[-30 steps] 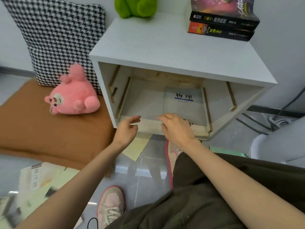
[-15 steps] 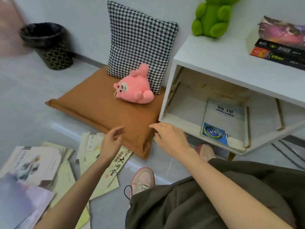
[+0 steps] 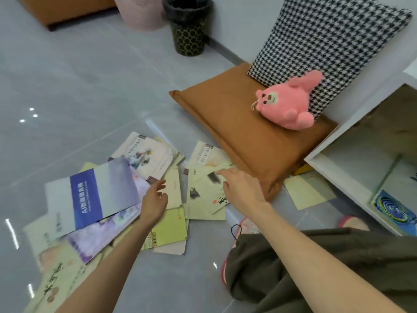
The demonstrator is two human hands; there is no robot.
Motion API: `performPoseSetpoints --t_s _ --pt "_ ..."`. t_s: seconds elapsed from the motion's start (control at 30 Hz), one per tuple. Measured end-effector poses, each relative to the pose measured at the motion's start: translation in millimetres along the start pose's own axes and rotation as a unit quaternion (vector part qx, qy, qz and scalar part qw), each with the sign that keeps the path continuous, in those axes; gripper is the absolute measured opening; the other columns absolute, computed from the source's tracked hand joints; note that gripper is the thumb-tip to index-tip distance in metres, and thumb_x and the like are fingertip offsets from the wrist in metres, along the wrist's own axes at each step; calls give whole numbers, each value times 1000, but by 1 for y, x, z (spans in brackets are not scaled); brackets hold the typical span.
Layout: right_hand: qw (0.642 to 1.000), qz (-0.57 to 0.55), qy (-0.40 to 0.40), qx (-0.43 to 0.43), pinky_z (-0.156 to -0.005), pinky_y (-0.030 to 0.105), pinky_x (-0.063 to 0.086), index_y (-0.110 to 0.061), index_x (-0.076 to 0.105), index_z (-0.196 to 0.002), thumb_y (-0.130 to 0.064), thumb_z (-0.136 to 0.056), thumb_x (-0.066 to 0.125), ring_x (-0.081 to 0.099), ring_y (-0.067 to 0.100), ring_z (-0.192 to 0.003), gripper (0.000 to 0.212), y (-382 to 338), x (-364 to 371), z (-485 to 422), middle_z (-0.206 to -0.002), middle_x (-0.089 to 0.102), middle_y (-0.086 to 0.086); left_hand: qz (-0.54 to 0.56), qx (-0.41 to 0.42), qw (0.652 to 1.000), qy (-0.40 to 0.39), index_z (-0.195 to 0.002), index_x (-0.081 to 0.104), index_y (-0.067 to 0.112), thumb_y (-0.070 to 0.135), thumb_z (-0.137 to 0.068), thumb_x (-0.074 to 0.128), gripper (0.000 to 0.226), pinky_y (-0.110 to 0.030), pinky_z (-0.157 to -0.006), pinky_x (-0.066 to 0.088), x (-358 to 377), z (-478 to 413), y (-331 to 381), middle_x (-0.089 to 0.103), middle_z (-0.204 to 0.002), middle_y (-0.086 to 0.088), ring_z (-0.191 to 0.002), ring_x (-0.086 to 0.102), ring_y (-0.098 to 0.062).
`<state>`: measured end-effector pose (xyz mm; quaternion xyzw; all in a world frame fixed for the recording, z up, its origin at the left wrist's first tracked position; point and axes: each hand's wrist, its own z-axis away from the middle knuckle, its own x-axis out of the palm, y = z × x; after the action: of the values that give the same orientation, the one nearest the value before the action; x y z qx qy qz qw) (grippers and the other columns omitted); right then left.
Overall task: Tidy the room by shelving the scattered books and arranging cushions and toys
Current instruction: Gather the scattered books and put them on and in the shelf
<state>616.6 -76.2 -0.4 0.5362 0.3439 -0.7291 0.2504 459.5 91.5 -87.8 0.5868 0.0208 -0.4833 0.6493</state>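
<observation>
Left hand (image 3: pixel 154 203), right hand (image 3: pixel 241 188) both spread, empty, over scattered books (image 3: pixel 149 159) beside brown cushion (image 3: pixel 237 123); likely choosing next one for shelf (image 3: pixel 352 172) on cushion's far side.

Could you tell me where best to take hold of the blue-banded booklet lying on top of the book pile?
Probably pinch its right edge, coming from the right, thumb on top. The blue-banded booklet lies flat and topmost on the book pile, so nothing pins it, and that edge is nearest the open left hand.
</observation>
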Motion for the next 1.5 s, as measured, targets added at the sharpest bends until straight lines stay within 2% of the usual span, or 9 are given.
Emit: performPoseSetpoints --t_s 0.13,0.27,0.57,0.7,0.83,1.07,1.33,1.43,1.5 --pt "999 -6 -20 -38 -75 36 48 -27 47 -135 -10 -94 43 57 22 -110 44 -29 18 -6 -127 56 -2 -57 -22 998 7 -137 45 9 -3 -89 48 49 -36 -104 36 -10 4 -53 47 -140 -12 -128 44 -27" --pt "998 -10 -36 -54 -73 35 47 -26 47 -135 -9 -94 43 57 21 -109 44 -50 35 -7 -127 56 -3 -171 -27 985 -10 -141 40 15 0 -87 49 57 -40 -101 38 -17 -2 -91 38 -146 -11 -130 40 -29" --pt "996 -4 -61 -71 -76 37 51 -30 45 -137 -7 -93 42 54 21 -109 49 -54 62 -13 -130 54 -6 -391 -81 910 -110 -149 11 39 -3 -84 49 86 -57 -106 28 1 -40 -116 3 -153 -16 -135 16 -43" --pt "995 -17 -62 -71 -75 34 49 -29 45 -136 -6 -92 43 52 19 -111 50 -53 60 -10 -131 53 -8 -479 -81 869 -93 -149 -6 40 4 -88 52 91 -55 -101 33 11 -50 -111 1 -151 -26 -131 24 -46" --pt "996 -35 -49 -71 -72 33 48 -30 48 -134 -5 -91 44 53 18 -108 49 -54 59 -9 -130 53 -9 -536 -46 838 -91 -147 -18 39 6 -87 59 103 -39 -84 48 9 -62 -111 11 -149 -30 -107 48 -33" --pt "995 -55 -37 -69 -72 35 49 -27 51 -131 -5 -91 45 54 20 -104 46 -56 62 -11 -126 56 -7 -482 -21 872 -87 -152 1 28 -15 -84 50 94 -42 -82 52 2 -48 -114 7 -151 -28 -127 33 -49" --pt "994 -80 4 -72 -62 35 52 -21 61 -124 2 -86 52 61 23 -96 45 -41 70 -7 -120 63 -4 -429 77 891 -130 -151 -11 23 -19 -82 45 98 -44 -102 42 14 17 -115 -15 -158 -8 -145 -5 -35" --pt "996 -69 2 -60 -63 35 51 -20 59 -127 1 -87 51 60 24 -96 46 -31 73 -1 -120 62 -1 -383 149 903 -122 -149 -11 27 -19 -78 56 109 -40 -86 54 25 39 -124 -3 -158 0 -146 6 -30" --pt "997 -57 -6 -53 -65 34 50 -20 57 -130 0 -89 49 58 24 -100 46 -24 76 2 -123 61 0 -349 185 913 -100 -151 8 25 -18 -65 71 116 -33 -65 57 29 46 -126 23 -156 0 -140 29 -30"
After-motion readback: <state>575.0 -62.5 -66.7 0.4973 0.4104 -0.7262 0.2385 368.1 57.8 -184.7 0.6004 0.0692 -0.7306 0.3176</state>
